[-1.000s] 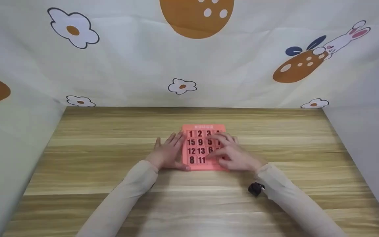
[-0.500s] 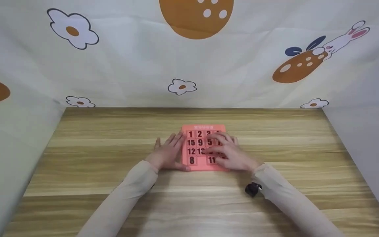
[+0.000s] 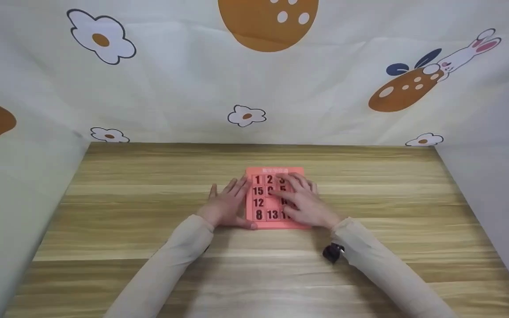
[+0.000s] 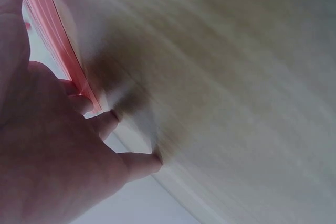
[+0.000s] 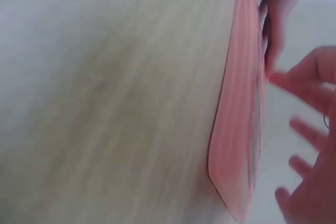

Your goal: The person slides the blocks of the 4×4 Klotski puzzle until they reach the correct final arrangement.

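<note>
A pink sliding number puzzle (image 3: 273,202) lies flat on the table, its gap in the third row, second column. Tile 13 (image 3: 272,214) sits under that gap, between 8 and 11. My left hand (image 3: 226,207) rests along the puzzle's left side, fingers straight, thumb at the near left corner. In the left wrist view its little finger reaches down to the wood beside the pink edge (image 4: 58,40). Over the right-hand columns is my right hand (image 3: 305,203), fingers spread and loosely bent, one fingertip at tile 9 (image 3: 269,190). It hides several tiles on the right.
The wood-grain table (image 3: 148,176) runs back to a pale cloth wall (image 3: 170,88) printed with flowers and carrots. Side walls stand left and right. A small black device (image 3: 333,252) hangs at my right wrist.
Tile 11 slid right along the bottom row, then tile 13 slid down beside it, so the gap moved up to the third row. My right hand shifted slightly; the left stayed put.
</note>
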Tool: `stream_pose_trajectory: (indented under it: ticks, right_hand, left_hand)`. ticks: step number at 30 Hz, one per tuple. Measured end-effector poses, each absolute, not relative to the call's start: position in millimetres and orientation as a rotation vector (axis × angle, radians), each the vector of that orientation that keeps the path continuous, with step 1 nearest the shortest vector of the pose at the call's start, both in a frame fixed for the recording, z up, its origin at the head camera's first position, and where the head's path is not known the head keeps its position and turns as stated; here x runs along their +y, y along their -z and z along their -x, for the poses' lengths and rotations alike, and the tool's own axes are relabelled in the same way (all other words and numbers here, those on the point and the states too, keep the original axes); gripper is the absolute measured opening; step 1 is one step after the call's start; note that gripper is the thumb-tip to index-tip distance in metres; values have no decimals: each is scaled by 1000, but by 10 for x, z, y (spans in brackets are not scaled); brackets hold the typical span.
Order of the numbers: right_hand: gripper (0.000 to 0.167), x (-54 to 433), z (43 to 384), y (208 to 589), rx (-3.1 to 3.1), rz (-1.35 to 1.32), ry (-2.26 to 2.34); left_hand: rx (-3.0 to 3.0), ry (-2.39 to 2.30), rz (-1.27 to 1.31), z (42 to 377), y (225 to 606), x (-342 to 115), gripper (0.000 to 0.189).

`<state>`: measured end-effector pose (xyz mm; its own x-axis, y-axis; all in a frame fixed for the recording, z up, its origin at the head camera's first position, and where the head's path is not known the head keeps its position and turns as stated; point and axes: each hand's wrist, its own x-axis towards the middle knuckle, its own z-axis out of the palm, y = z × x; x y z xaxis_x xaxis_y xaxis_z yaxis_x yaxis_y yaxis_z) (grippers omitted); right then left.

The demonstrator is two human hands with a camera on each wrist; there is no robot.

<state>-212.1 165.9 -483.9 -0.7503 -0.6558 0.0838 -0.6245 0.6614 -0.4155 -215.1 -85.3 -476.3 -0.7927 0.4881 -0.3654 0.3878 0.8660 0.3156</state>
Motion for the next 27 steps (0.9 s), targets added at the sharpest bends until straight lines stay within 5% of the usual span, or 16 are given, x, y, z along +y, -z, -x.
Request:
stream_pose_trajectory:
  ticks: [10, 17, 24, 27]
  right_hand:
    - [38, 1773, 2117, 4818, 2747, 1222, 704]
    - [32, 1795, 2123, 4826, 2949, 974, 666]
    - [48, 1715, 2120, 4830, 2809, 1048, 538]
    - [43, 1739, 2137, 4824, 2834, 1093, 600]
  left_hand:
    - [2591, -319, -648, 2148, 4750, -851, 120]
    - [2594, -329, -649, 2162, 4765, -859, 120]
    - [2593, -304, -641, 2164, 4771, -853, 121]
    - [2593, -302, -640, 2166, 4777, -850, 120]
